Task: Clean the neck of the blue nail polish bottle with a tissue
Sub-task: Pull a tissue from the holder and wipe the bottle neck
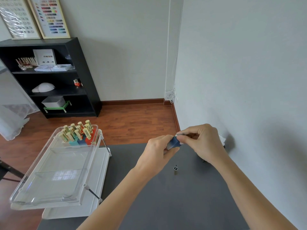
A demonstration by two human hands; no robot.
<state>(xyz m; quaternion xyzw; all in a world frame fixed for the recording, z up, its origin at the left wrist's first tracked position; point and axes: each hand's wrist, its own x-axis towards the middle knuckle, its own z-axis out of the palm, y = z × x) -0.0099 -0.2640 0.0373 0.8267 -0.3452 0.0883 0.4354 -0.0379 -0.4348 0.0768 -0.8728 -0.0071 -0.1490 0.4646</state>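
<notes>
Two hands meet above the dark grey worktop (149, 205): left hand (157, 151) fingers clamped on the small blue glass nail polish bottle (173, 143), right hand (201, 143) fingers pinching white tissue (178, 134) against its neck.

Gold-capped bottles (78, 132) in clear tray (49, 185); black shelf (83, 77) behind.

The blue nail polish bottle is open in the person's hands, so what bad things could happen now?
1. The blue nail polish bottle is tilted with its cap off, held above the dark table; polish might drip out.
2. The cap with its brush stands alone on the table near the right forearm; an arm could knock it over.
3. The tissue is small, so polish may smear onto the right hand.
</notes>
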